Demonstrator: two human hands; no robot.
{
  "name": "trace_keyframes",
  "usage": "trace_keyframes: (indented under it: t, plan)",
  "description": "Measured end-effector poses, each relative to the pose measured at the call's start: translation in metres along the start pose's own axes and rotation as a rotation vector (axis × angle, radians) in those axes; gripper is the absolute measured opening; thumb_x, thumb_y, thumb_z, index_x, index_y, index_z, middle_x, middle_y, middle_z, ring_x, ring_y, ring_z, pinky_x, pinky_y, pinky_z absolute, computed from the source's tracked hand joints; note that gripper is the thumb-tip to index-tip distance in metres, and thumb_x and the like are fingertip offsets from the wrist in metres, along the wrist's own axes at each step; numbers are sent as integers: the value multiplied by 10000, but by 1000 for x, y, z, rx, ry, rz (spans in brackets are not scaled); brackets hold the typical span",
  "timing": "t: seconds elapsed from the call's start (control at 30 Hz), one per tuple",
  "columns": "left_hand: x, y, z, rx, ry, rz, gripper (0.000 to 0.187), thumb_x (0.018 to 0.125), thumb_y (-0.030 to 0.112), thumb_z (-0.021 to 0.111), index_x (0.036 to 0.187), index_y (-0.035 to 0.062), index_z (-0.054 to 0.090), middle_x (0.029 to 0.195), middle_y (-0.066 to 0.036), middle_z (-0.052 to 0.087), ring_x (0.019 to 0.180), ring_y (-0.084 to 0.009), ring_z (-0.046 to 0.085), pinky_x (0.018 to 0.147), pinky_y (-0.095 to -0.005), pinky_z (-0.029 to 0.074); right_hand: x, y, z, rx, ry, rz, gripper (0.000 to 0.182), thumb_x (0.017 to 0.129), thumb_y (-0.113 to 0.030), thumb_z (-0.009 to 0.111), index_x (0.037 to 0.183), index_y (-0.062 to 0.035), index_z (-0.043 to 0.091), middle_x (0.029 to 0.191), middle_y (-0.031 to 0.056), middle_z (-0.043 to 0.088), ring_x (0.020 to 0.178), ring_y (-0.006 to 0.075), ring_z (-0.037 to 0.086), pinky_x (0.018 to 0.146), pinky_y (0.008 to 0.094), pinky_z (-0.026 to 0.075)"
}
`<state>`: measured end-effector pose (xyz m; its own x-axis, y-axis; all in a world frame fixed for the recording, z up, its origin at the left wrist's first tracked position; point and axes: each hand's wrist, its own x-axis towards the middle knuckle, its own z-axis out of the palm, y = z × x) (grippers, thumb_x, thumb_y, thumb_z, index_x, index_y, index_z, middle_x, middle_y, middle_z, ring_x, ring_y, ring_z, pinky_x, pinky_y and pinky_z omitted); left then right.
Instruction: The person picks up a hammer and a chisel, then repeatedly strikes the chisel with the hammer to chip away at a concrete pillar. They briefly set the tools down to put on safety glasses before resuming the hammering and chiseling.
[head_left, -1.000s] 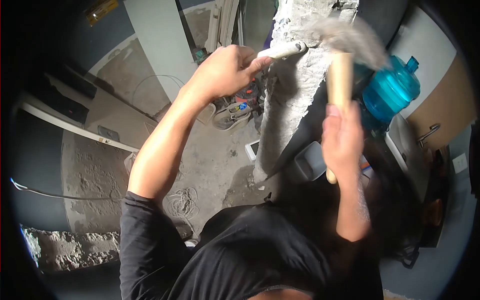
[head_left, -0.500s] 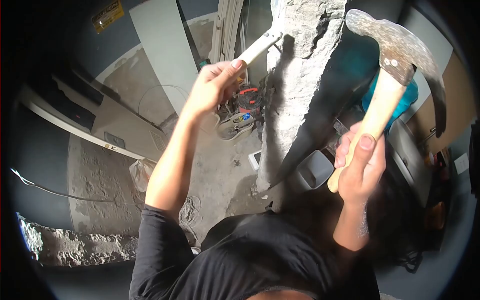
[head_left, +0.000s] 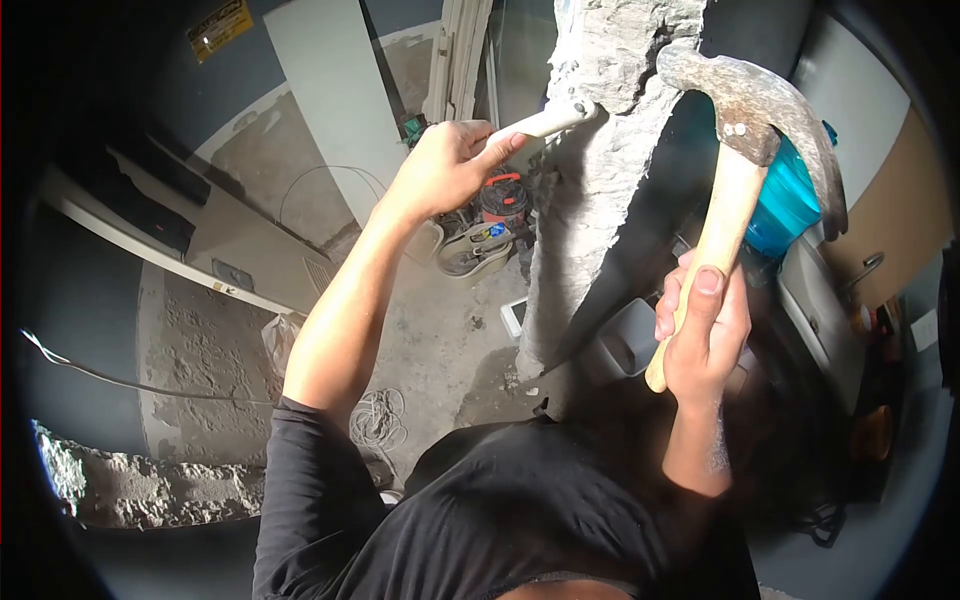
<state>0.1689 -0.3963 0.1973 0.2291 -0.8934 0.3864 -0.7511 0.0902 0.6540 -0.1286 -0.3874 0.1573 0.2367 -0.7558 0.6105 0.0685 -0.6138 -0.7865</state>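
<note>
Two closed grips: by left hand, around a pale tool against rough masonry; by right hand, around a wood-handled hammer.

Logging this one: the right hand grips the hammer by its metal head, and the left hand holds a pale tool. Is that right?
Not quite: the head camera view shows the right hand gripping the hammer by its wooden handle, below the metal head. The left hand does hold a pale tool.
</note>
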Motion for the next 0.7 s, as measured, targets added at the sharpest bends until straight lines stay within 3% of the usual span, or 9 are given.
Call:
trace_keyframes:
  t: [0.13, 0.2, 0.27, 0.33, 0.37, 0.4, 0.47, 0.6, 0.7]
  plan:
    - [-3, 2, -1, 1, -9, 11, 538, 953, 474, 674, 1053, -53, 719, 663, -130, 631, 600, -166, 555, 617, -362, 485, -1, -4, 4, 51, 65, -146, 436, 1083, -388, 416, 1083, 41, 496, 754, 87, 512, 554, 102, 466, 495, 231, 392]
    - [-4, -2, 2, 0, 20, 57, 471, 978, 442, 663, 1059, -18, 723, 605, 13, 472, 583, -74, 398, 520, -302, 351, 3, -13, 9, 46, 109, -270, 473, 1082, -403, 400, 1058, 64, 476, 781, 110, 507, 570, 113, 469, 506, 227, 397]
    - [-4, -12, 6, -3, 16, 85, 456, 984, 429, 657, 1065, -15, 721, 611, 7, 480, 585, -77, 404, 524, -303, 357, 9, -12, 16, 38, 126, -355, 432, 1080, -377, 422, 1055, 50, 479, 763, 87, 495, 571, 110, 459, 512, 221, 392]
    - [-3, -24, 11, -5, 12, 117, 441, 990, 417, 651, 1071, -12, 719, 617, 0, 488, 587, -79, 409, 529, -304, 362, 10, 19, 8, -256, 65, -386, 292, 1026, -214, 541, 1093, 66, 488, 838, 121, 602, 608, 188, 582, 542, 319, 469]
    - [-3, -30, 14, -35, 27, 157, 430, 996, 406, 646, 1063, -13, 717, 628, -2, 502, 590, -82, 417, 534, -305, 371, 18, 22, 13, -487, 20, -439, 243, 993, -169, 585, 1081, 34, 486, 763, 192, 632, 633, 375, 650, 581, 414, 506]
    - [-3, -36, 17, -66, 41, 198, 419, 1001, 395, 641, 1056, -14, 714, 639, -4, 516, 593, -85, 424, 539, -306, 379, 19, 37, 17, -549, -61, -288, 204, 989, -166, 591, 1062, -7, 486, 706, 243, 611, 716, 492, 624, 592, 472, 500]
    - [3, -51, 23, -38, 24, 188, 417, 1003, 394, 638, 1041, -15, 714, 648, 1, 528, 597, -82, 431, 541, -300, 383, 27, 41, 22, -741, -220, -67, 189, 1004, -185, 584, 1024, -37, 469, 698, 245, 603, 739, 506, 615, 576, 492, 481]
    - [-1, -55, 13, -56, -48, 53, 416, 1014, 398, 621, 959, -5, 708, 649, 33, 528, 602, -65, 439, 542, -275, 383, 29, 5, 26, -584, -70, -161, 234, 1030, -227, 561, 954, -39, 444, 697, 212, 583, 669, 456, 624, 538, 463, 455]
    - [-4, -52, -4, -544, -12, 54, 377, 1026, 384, 601, 906, 36, 677, 619, 65, 485, 537, -35, 402, 481, -235, 315, 35, -19, 20, -319, 53, -245, 272, 1054, -265, 533, 994, -1, 504, 664, 80, 507, 538, 200, 516, 514, 329, 418]
